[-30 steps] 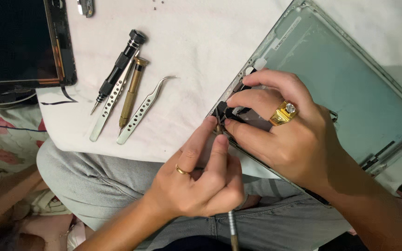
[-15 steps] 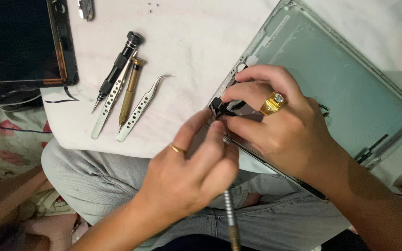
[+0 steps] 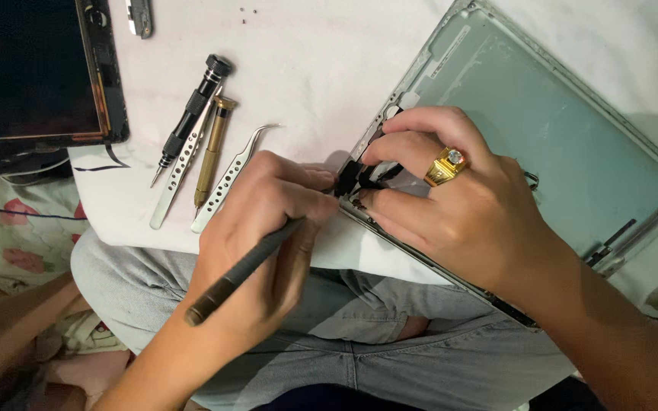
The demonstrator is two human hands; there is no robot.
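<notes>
An opened tablet's metal back shell (image 3: 557, 129) lies tilted on the white table. My right hand (image 3: 458, 205), with a gold ring, presses on the shell's lower left corner and pinches a small black part (image 3: 352, 176) between thumb and forefinger. My left hand (image 3: 260, 236) grips a dark thin tool (image 3: 241, 270) like a pen, its tip at that same black part. The tip itself is hidden behind my fingers.
A black screwdriver (image 3: 190, 114), a brass-coloured driver (image 3: 212, 148) and two metal tweezers (image 3: 230, 179) lie left of my hands. The tablet's dark screen panel (image 3: 32, 72) rests at the far left. Tiny screws (image 3: 249, 11) sit near the top edge. My grey-trousered legs (image 3: 359, 358) are below.
My left hand has turned and dropped leftward, so the tool's shaft now slants down to the left instead of pointing straight down. The right hand stays on the corner.
</notes>
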